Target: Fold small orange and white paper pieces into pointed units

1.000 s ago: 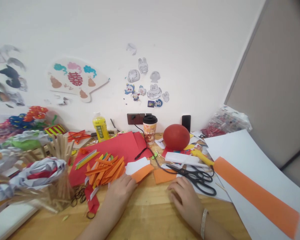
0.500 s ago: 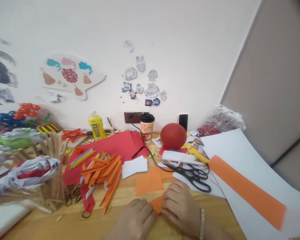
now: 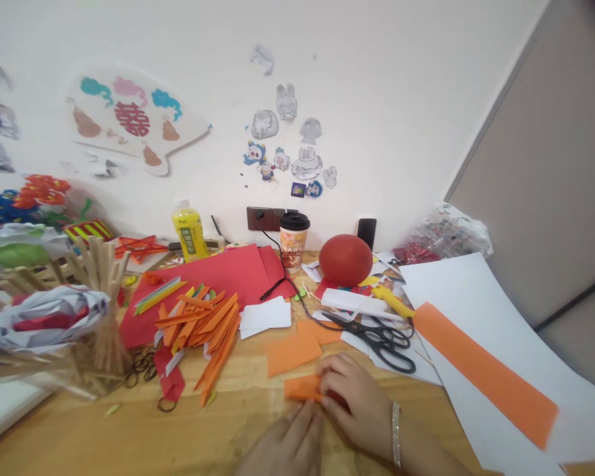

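Well to the left of the fingers, pale brown sticks [image 3: 110, 277] are bundled upright beside crumpled white paper [image 3: 86, 305]. Nearer the fingers on that side, though still apart from them, folded orange strips [image 3: 223, 317] are heaped partly over red paper [image 3: 228, 264]. White cards [image 3: 265, 317] are spread beyond the left fingertips, to the right of the heap. The left hand [image 3: 286, 444] is lowered close to the table [image 3: 129, 439], its fingers kept narrow and pointed forward; whether the paper is gripped or only touched by them cannot be told (that hand is blurred). Just ahead of those fingertips is placed a small orange paper piece [image 3: 300, 388], its right end pinched by the fingers of the right hand [image 3: 356, 402], which are curled over it. An orange rectangle [image 3: 293, 354] is laid flat just beyond that piece. Beyond the right knuckles, black scissors [image 3: 383, 340] are set down, handles turned to the right. Farther right, well apart from the fingers, a long orange strip [image 3: 490, 380] is stretched across a white sheet [image 3: 469, 311].
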The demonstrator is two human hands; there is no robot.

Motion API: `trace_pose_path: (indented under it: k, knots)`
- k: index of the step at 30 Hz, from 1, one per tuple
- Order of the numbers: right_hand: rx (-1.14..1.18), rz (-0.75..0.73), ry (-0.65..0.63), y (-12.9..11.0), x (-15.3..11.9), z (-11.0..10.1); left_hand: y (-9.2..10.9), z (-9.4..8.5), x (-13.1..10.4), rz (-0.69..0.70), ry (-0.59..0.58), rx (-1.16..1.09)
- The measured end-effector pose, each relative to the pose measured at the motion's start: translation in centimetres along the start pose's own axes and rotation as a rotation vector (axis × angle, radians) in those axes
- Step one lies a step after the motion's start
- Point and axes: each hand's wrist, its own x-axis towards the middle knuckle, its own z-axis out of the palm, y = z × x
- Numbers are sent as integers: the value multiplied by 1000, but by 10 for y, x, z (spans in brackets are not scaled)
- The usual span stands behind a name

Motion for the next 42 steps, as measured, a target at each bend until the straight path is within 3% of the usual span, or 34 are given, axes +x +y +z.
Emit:
trace_pose_path:
  k: [3, 5, 8, 13, 20, 42]
  knots:
    - [50, -2, 14, 2, 2, 1, 2, 10, 1, -42, 10, 12]
    - [59, -16, 19, 4, 3, 2, 2, 8, 2, -69, 12, -4]
    - [59, -16, 34, 6, 5, 3, -4, -10, 2, -91, -104, -96]
    - [58, 39, 45, 12, 7, 9, -13, -31, 2, -187, -142, -168]
    - [-6, 85, 78, 16, 4, 15, -8, -24, 1, -254, -214, -208]
    - [-36, 165, 31, 16, 9, 18, -10, -32, 4, -313, -303, -299]
